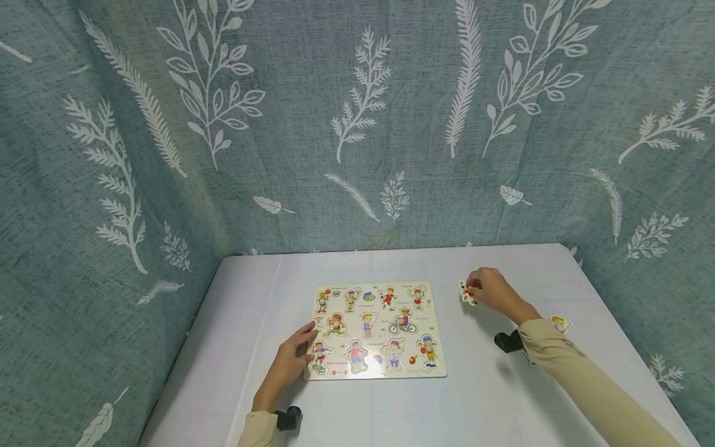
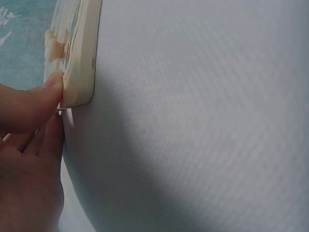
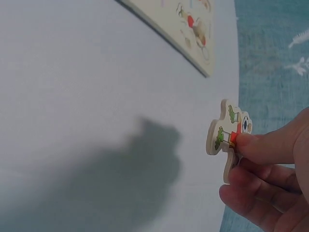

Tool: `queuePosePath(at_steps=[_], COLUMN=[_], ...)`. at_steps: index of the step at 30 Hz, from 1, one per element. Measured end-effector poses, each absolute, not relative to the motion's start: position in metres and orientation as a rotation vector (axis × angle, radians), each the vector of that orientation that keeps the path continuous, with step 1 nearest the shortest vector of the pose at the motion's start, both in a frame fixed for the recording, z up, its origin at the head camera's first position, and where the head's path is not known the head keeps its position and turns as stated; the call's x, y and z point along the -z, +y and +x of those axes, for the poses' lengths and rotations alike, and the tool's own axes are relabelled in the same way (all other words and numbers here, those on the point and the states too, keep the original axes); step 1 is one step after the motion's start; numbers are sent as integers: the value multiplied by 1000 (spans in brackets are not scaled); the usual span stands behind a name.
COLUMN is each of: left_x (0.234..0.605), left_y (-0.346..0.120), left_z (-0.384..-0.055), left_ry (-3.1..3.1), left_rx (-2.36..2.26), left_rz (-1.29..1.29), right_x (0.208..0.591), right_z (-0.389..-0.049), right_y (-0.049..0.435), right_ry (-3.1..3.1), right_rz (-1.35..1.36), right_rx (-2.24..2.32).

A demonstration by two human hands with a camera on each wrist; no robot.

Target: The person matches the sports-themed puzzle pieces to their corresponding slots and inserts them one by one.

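Your right hand [image 1: 494, 288] pinches a small figure piece [image 3: 223, 137] between thumb and fingers, raised above the bench [image 1: 475, 397], its shadow falling on the white cover; the piece shows a red garment, a black-and-white ball and green tufts; your left hand [image 1: 290, 360] lies with its fingers relaxed at the left edge of the puzzle board [image 1: 353, 332], thumb touching that edge near the corner; the board, covered in sporting figures, lies flat between your two hands, just apart from the right one; another loose piece [image 1: 560, 323] lies just beyond your right sleeve [image 1: 592, 366].
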State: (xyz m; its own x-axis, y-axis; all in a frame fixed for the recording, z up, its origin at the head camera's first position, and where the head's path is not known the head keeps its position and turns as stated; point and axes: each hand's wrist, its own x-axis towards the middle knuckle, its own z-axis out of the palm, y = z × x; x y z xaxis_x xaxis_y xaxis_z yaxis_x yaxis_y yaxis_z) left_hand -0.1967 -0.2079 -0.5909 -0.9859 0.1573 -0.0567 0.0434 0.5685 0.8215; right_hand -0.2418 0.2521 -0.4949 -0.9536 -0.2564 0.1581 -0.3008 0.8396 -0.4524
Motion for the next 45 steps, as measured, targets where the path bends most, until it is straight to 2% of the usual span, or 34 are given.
queuePosePath(at_steps=[45], left_x=[591], left_y=[-209], left_z=[-195], left_ry=[2658], left_rx=[-1420], left_rz=[195], right_x=[497], right_z=[-272], right_y=[165], right_ry=[-2948], right_rz=[604], right_rx=[-881])
